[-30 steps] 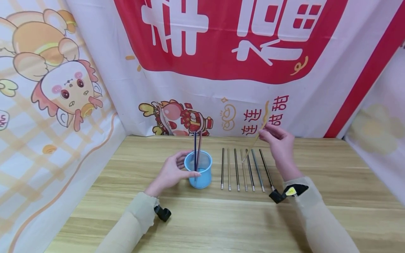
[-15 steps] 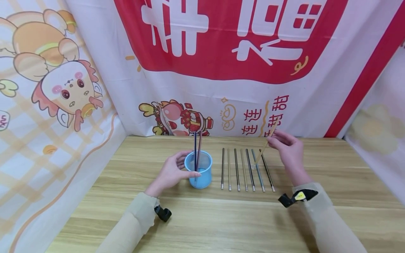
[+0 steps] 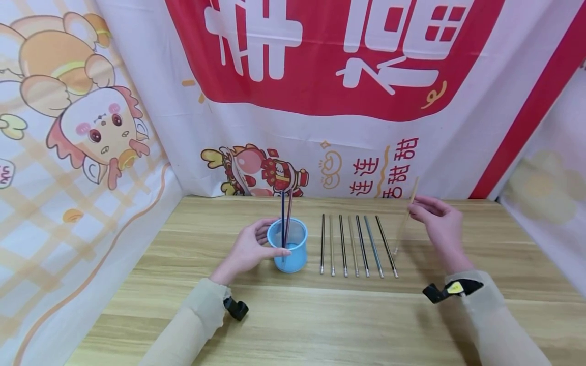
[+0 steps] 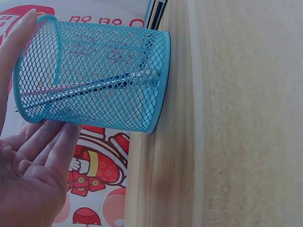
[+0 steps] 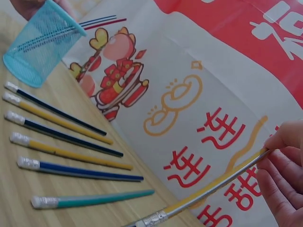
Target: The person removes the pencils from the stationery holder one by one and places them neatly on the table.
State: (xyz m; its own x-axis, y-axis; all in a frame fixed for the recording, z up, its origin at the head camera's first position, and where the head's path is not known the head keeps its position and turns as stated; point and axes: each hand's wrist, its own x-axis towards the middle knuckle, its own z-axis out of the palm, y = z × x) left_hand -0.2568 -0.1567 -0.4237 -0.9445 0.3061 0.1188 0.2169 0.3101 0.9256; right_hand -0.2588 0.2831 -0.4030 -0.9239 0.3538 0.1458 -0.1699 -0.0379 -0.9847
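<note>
My left hand holds a light blue mesh pencil cup standing on the table, thumb at its near side and fingers behind. Inside lean a dark blue pencil and a reddish pencil, their tops above the rim. To the right, my right hand pinches a yellow pencil near its upper end, tilted with the eraser end downward. It hangs just right of a row of several pencils, from a black pencil at the left through a teal pencil to another black pencil.
The pencils in the row lie side by side with erasers toward the near side of the wooden table. A white and red printed cloth hangs behind the table. Another printed cloth borders the left side.
My right hand has moved right with the yellow pencil, passing from above the row to beyond its right end. My left hand and the pencil cup stay in place.
</note>
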